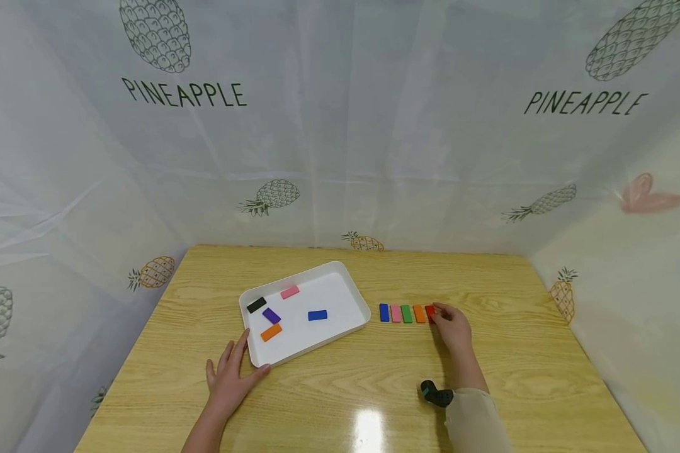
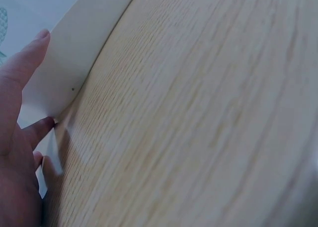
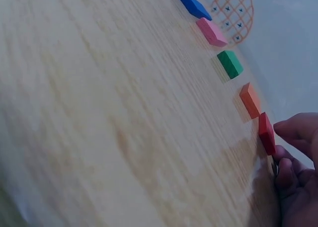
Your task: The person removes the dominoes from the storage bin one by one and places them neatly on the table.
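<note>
A red block (image 1: 429, 314) stands at the right end of a row on the wooden table, pinched at its right side by the fingers of my right hand (image 1: 454, 328). Left of it in the row are an orange block (image 1: 419, 314), a green block (image 1: 406, 314), a pink block (image 1: 395, 313) and a blue block (image 1: 384, 313). My left hand (image 1: 228, 380) has its fingers spread around the near left corner of a white tray (image 1: 340, 327), thumb on the front wall. In the left wrist view the thumb (image 2: 30, 60) lies against the tray wall (image 2: 64, 63).
Inside the tray lie a black block (image 1: 257, 305), a purple block (image 1: 271, 316), another orange block (image 1: 271, 332), another pink block (image 1: 289, 292) and another blue block (image 1: 317, 315). A pineapple-print sheet (image 1: 362, 126) hangs behind the table (image 1: 340, 402). A black strapped device (image 1: 436, 394) sits at my right wrist.
</note>
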Action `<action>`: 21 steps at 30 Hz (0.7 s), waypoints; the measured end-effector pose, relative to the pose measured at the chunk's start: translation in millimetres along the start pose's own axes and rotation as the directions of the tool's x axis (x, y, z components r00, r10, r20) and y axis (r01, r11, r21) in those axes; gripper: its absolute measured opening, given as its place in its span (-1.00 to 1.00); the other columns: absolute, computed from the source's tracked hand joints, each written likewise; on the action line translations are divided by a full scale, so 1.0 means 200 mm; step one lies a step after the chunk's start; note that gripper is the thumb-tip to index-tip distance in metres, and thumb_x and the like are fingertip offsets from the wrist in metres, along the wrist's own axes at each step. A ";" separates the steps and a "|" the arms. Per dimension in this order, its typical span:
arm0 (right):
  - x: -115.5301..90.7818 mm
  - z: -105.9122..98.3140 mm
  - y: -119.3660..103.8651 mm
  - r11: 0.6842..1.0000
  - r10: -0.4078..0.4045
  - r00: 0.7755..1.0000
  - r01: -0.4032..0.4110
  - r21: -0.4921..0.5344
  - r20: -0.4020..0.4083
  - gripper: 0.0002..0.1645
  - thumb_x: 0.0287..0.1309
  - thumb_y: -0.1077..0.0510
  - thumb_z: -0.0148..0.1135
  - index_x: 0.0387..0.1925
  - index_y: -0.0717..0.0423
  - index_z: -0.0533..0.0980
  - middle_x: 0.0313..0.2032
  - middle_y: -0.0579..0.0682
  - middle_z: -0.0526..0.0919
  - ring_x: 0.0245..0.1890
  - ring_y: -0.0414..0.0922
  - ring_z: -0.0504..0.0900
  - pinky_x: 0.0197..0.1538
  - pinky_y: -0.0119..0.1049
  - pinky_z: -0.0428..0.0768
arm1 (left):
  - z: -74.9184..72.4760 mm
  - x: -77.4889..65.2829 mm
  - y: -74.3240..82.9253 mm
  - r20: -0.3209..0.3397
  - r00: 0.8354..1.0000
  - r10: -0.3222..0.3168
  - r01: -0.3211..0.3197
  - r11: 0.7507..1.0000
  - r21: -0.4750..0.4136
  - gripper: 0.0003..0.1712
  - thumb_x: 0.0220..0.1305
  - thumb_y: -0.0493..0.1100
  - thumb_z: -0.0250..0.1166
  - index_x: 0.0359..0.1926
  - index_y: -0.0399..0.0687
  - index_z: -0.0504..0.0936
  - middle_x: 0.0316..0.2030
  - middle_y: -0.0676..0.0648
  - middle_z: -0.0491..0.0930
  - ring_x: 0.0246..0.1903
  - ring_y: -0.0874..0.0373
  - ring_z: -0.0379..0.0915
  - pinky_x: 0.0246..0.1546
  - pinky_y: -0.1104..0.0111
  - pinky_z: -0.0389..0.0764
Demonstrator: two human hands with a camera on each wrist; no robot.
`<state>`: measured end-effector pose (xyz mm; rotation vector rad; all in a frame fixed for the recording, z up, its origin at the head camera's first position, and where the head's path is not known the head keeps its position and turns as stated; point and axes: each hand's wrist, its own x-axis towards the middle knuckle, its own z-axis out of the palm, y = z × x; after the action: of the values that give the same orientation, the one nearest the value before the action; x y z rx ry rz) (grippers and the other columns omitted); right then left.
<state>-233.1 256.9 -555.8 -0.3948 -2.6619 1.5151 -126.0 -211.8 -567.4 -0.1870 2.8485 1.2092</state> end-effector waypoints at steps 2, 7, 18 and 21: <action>-0.01 0.00 0.01 1.000 -0.006 1.000 0.006 0.008 -0.009 -0.57 0.34 0.27 0.11 0.20 0.33 0.47 -0.05 0.27 0.50 -0.07 0.10 0.44 -0.15 -0.17 0.41 | 0.00 0.00 0.00 0.006 1.000 -0.003 0.003 1.000 0.001 0.11 0.14 0.28 0.34 0.54 0.08 -0.04 0.44 -0.30 0.08 0.43 -0.32 -0.25 0.24 -0.27 -0.58; -0.02 0.00 0.02 0.999 -0.022 1.000 0.022 0.030 -0.021 -0.55 0.35 0.25 0.12 0.22 0.33 0.44 0.00 0.29 0.47 -0.04 0.11 0.43 -0.13 -0.18 0.42 | -0.01 0.00 0.01 0.008 1.000 -0.002 0.002 1.000 0.003 0.11 0.14 0.28 0.34 0.54 0.08 -0.03 0.44 -0.28 0.09 0.43 -0.31 -0.26 0.24 -0.27 -0.58; -0.08 0.02 -0.05 0.992 -0.109 0.994 0.110 0.063 -0.019 -0.52 0.32 0.23 0.18 0.23 0.30 0.44 0.15 0.28 0.35 0.07 0.17 0.40 0.03 0.02 0.49 | -0.01 0.00 0.00 0.010 1.000 -0.001 0.001 1.000 0.001 0.11 0.14 0.27 0.34 0.54 0.07 -0.03 0.44 -0.30 0.07 0.43 -0.32 -0.27 0.24 -0.27 -0.58; -0.12 0.04 -0.12 0.989 -0.134 0.991 0.135 0.062 -0.023 -0.53 0.29 0.23 0.21 0.21 0.28 0.47 0.14 0.24 0.37 0.05 0.12 0.40 -0.02 -0.08 0.51 | -0.01 0.00 0.01 0.016 1.000 -0.008 0.008 1.000 0.000 0.11 0.14 0.28 0.34 0.54 0.07 -0.04 0.45 -0.29 0.08 0.44 -0.31 -0.28 0.24 -0.27 -0.59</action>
<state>-216.7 231.8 -537.9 -0.2196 -2.5602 1.5431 -126.0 -212.0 -564.4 -0.1868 2.8314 1.2030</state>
